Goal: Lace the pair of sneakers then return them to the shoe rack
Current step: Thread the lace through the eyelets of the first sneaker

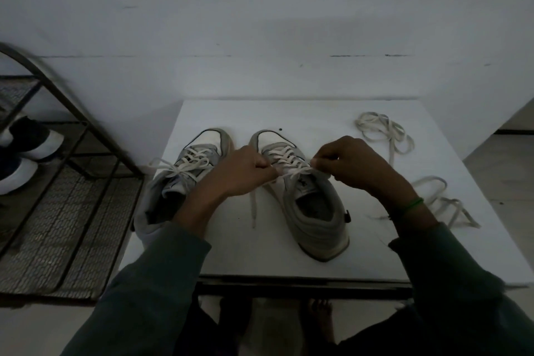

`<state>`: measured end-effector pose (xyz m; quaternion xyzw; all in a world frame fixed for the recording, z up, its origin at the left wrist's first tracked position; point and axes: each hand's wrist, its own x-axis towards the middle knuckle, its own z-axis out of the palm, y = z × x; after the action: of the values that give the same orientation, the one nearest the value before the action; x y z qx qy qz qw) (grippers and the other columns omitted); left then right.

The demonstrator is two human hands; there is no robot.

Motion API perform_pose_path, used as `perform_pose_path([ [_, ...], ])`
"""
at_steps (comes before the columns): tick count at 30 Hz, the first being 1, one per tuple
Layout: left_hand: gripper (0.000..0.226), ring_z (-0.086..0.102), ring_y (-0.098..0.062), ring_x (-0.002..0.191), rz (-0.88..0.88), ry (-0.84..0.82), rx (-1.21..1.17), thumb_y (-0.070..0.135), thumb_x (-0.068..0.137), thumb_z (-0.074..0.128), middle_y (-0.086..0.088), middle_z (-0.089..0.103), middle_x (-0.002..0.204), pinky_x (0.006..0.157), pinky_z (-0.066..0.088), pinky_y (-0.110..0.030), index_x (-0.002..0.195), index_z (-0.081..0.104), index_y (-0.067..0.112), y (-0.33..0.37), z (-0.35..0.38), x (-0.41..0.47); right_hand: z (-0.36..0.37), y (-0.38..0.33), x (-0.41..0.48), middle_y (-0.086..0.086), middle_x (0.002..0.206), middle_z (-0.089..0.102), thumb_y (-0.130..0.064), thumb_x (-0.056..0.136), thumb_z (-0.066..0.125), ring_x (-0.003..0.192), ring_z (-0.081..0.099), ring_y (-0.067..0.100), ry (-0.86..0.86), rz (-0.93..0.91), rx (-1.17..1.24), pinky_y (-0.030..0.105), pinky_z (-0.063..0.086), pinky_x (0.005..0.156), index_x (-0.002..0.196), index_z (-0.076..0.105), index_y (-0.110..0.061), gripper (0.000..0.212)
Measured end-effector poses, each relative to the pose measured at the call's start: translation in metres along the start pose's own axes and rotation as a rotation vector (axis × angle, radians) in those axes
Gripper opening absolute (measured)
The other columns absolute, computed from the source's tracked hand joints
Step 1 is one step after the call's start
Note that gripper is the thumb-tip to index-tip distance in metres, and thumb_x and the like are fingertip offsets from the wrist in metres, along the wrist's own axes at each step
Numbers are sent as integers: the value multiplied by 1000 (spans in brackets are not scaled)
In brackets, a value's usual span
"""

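Observation:
Two grey-and-white sneakers stand side by side on a small white table [289, 263], toes pointing away from me. The left sneaker [185, 176] is laced, its cream lace ends spread loose to the left. Over the tongue of the right sneaker [312, 205], my left hand [242, 170] pinches one end of its cream lace [284, 153] and my right hand [355, 165] pinches the other end. A free stretch of that lace hangs down onto the table between the shoes.
Two spare cream laces lie on the table: a coiled one [384, 131] at the back right and another [445, 202] by my right wrist. A dark metal mesh shoe rack [66, 211] stands to the left, holding dark shoes with white soles [31, 144]. A white wall is behind.

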<state>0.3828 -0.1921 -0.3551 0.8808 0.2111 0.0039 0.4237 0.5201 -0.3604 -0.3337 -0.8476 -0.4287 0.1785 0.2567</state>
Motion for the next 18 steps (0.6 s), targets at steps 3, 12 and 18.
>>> perform_pose_path([
  [3,45,32,-5,32,-47,-45,-75,29,92,61,-3,39,44,41,26,-20,56,66,2,4,-3,-4,-5,-1,-1,-3,82,59,-33,92,54,82,59,20,-56,-39,-222,37,50,79,93,70,-19,21],
  [12,41,30,-10,34,-137,-113,-871,23,95,50,1,46,49,42,20,-18,60,72,18,33,14,-2,-15,-17,-10,-10,60,56,-23,91,60,50,51,4,-13,-244,-113,23,44,58,81,66,-16,13],
  [18,25,35,-10,40,-4,-116,-555,23,97,50,0,45,51,43,26,-24,86,66,6,43,18,-7,-15,-16,-10,0,60,66,-17,90,61,46,58,13,96,-218,288,19,44,46,81,69,-6,16],
])
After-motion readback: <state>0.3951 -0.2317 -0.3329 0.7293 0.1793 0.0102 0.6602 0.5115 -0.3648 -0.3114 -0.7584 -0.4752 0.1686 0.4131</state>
